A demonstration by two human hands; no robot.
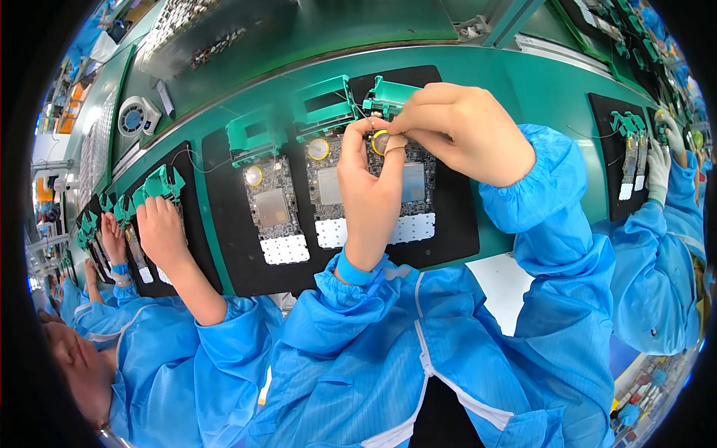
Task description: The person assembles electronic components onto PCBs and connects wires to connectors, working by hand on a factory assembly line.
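Note:
My left hand point(371, 190) wears a blue wrist band and reaches over the circuit boards, thumb and index finger curled together at the top of the right-hand circuit board point(422, 179). Tan tape wraps the thumb tip. Beside these fingers is a round yellow-rimmed part point(380, 142). My right hand point(464, 134) is closed in a pinch at the same spot, just below a green plastic frame point(390, 94). What the fingertips hold is hidden. To the left lie a middle circuit board point(328, 187) and a left circuit board point(271, 205), each with a green frame above.
A black mat point(224, 224) lies under the boards on the green bench point(523, 89). Co-workers in blue smocks sit at both sides: a bare hand point(163, 235) at the left and a gloved hand point(658, 170) at the right. A small white fan point(137, 116) stands at the back left.

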